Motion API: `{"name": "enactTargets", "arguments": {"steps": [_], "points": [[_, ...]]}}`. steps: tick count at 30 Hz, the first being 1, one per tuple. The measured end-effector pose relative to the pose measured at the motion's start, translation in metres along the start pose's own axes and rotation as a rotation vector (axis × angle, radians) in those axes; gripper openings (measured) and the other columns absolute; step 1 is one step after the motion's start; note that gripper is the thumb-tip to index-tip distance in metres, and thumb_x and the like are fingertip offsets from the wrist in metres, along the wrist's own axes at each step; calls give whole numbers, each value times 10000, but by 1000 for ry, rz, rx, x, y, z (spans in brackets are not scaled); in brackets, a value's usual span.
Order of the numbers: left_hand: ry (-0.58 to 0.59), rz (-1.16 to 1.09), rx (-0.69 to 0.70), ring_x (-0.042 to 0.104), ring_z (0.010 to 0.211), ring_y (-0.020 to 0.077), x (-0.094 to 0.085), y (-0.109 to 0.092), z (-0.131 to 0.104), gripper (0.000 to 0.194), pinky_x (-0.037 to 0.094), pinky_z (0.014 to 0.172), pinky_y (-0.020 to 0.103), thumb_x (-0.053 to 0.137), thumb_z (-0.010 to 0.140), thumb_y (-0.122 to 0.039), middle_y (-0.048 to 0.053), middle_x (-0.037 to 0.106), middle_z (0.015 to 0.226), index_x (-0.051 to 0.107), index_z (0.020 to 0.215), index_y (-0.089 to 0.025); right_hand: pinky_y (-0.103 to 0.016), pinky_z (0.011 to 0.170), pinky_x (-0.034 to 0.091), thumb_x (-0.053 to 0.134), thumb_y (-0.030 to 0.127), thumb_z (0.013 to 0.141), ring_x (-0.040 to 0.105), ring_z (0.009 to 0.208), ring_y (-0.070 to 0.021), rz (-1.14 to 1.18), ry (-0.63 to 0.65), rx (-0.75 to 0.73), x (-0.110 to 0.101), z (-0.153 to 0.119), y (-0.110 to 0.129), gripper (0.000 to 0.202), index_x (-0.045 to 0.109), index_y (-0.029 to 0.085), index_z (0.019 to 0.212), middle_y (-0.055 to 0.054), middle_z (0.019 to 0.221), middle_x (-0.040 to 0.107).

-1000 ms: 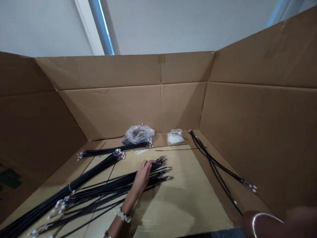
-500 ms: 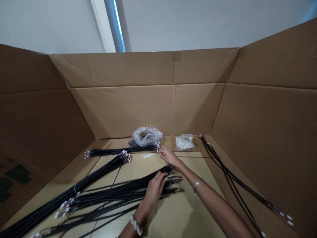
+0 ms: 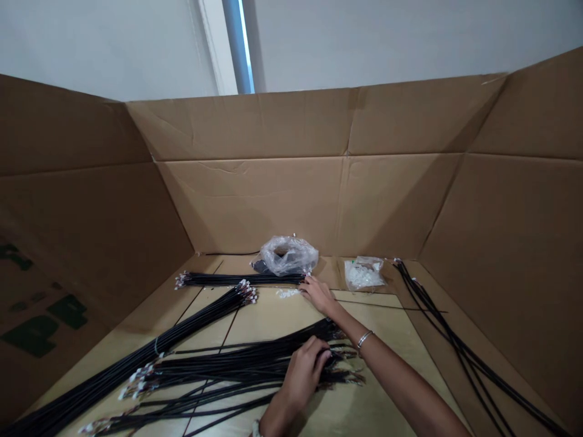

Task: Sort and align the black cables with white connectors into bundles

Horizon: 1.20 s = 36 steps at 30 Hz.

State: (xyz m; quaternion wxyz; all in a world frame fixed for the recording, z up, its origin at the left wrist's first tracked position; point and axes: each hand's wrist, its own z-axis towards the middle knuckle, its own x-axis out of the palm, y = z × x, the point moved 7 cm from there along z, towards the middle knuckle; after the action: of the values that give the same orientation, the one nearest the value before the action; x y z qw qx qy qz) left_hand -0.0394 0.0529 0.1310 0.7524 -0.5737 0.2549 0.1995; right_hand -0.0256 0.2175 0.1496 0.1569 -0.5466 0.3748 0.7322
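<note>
The cardboard enclosure (image 3: 282,194) is the largest item: three tall brown walls stand around a flat tan floor on which all the work lies.

Contents of the enclosure, in descending size:
- A long tied cable bundle (image 3: 136,358) runs diagonally, off to the left of both hands, ending in pale connectors.
- A loose spread of black cables (image 3: 228,370) lies under and to the left of the left hand, with small connector ends on both sides.
- A few cables along the right wall (image 3: 455,346) lie well apart from the right forearm, on its outer side.
- A short flat cable bundle (image 3: 237,279) lies across the floor, its near end just beside the right hand's fingertips.
- A crumpled clear plastic bag (image 3: 286,255) sits just beyond the right hand, against the back wall; something dark shows inside.
- A small bag of white parts (image 3: 363,274) lies beyond and to the right of the right hand.
- A few loose white connectors (image 3: 288,293) lie on the floor just left of the right hand.

The left hand (image 3: 305,373) rests palm down on the loose spread of black cables, fingers curled over the strands near their right ends. The right hand (image 3: 319,295), with a bracelet at the wrist, reaches forward with fingers extended and apart, touching the floor at the loose white connectors; whether it pinches anything cannot be told.
</note>
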Motion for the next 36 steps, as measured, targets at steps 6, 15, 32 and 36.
{"name": "enactTargets", "arguments": {"steps": [6,15,32,36], "points": [[-3,-15,-7,648,864,192,-2,1,2,270,503,795,289,419,991,-302,78,684,953,667,971,-197,-465,929,510,603,306,947,608,1092,-238,184,-51,16,6,3,-8,230,635,176,1134,-86,1228,621],[-60,4,24,661,918,197,-11,-12,-1,310,505,828,306,410,994,-353,65,701,1002,691,1053,-237,-347,716,561,618,373,934,652,789,-165,789,-287,131,-22,-24,-30,247,642,143,1021,-40,943,671],[-241,-446,-84,448,571,119,-77,-46,-4,416,375,543,233,616,788,-590,-16,548,639,632,769,-175,-236,552,444,894,443,595,530,539,-96,1534,-564,107,-140,-151,39,394,684,193,815,23,639,634],[-286,-440,-75,510,625,140,-78,-54,-20,396,411,585,243,629,798,-572,6,607,675,661,779,-177,-220,552,434,912,428,564,524,548,-88,1558,-542,138,-132,-163,47,389,715,182,792,22,643,632]]}}
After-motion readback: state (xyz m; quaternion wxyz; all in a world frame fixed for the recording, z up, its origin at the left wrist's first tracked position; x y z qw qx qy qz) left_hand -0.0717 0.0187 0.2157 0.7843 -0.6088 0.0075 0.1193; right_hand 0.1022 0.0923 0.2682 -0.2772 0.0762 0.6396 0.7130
